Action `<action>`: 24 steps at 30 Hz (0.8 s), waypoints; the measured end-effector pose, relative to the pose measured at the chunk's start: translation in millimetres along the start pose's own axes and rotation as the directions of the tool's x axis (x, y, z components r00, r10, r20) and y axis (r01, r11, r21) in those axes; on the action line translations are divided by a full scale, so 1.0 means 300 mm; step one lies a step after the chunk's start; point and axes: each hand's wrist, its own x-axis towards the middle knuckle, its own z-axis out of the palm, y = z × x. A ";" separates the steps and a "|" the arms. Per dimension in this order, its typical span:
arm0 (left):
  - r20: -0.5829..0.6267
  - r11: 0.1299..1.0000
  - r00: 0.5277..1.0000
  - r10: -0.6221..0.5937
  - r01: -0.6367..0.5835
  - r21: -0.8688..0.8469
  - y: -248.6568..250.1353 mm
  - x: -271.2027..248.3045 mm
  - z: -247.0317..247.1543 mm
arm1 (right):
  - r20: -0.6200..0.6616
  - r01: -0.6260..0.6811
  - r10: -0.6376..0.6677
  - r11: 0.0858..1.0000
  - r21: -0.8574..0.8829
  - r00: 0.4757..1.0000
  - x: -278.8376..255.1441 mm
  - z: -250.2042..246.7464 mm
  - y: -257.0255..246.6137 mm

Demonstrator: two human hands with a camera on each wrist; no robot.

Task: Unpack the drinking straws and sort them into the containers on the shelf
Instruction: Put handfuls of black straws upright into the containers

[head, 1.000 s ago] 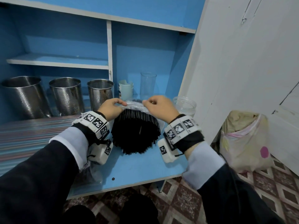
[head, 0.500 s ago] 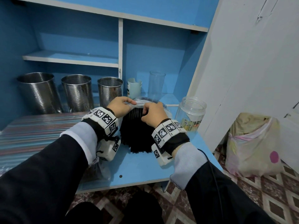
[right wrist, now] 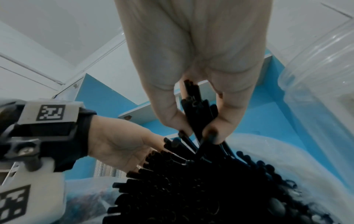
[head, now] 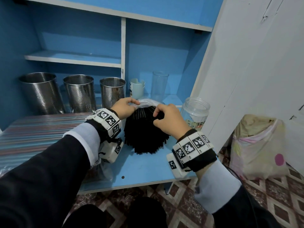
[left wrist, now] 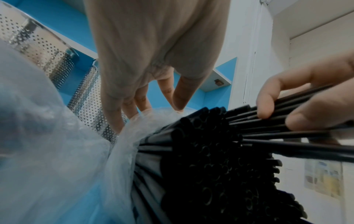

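Blue shelf unit (head: 148, 171) with white edging is filling the left and centre of the head view; white cabinet wall is taking the right side. Camera is sitting closer and a bit lower than half a second ago, so everything is reading larger.

Three perforated steel cylinder containers (head: 79, 93) are standing in a row at mid-left on the striped mat, with a pale mug and a tall clear glass (head: 159, 85) behind the hands. Clear plastic jar (head: 195, 112) is standing right of centre, just beside the right hand.

Bundle of black plastic drinking straws (head: 144, 134) is lying on the blue shelf surface at centre frame, its far end still in the clear plastic wrapper (head: 146, 102), near end fanned out toward the camera.

Left hand (head: 124, 107) is pinching the wrapper edge at the top of the bundle, same spot as before; left wrist view is showing its fingertips (left wrist: 122, 119) on the film.

Right hand (head: 167, 119) is now gripping a small clutch of straws between thumb and fingers (right wrist: 170, 119), narrow grip, lifted slightly off the bundle top. Half a second ago it was resting flatter on the bundle.
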 end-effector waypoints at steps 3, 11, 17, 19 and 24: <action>-0.008 1.000 1.000 -0.005 0.005 0.012 0.000 -0.003 0.004 | 0.048 -0.013 0.016 0.998 -0.059 0.999 -0.013 0.025 0.013; -0.015 0.998 1.000 -0.014 0.015 0.057 -0.007 0.002 0.014 | 0.140 -0.037 0.059 0.988 -0.153 0.988 0.007 0.065 -0.001; -0.007 0.998 1.000 -0.012 0.012 0.061 -0.005 0.003 0.012 | 0.148 -0.019 0.035 0.994 -0.107 0.988 0.031 0.026 -0.001; -0.012 0.998 1.000 -0.007 0.008 0.058 -0.004 0.003 0.011 | 0.071 -0.029 0.033 0.998 -0.053 0.997 0.040 0.014 0.001; 0.026 0.998 0.999 -0.028 0.026 0.052 0.001 -0.006 0.003 | 0.096 -0.026 0.028 0.999 -0.029 0.995 0.040 0.012 0.012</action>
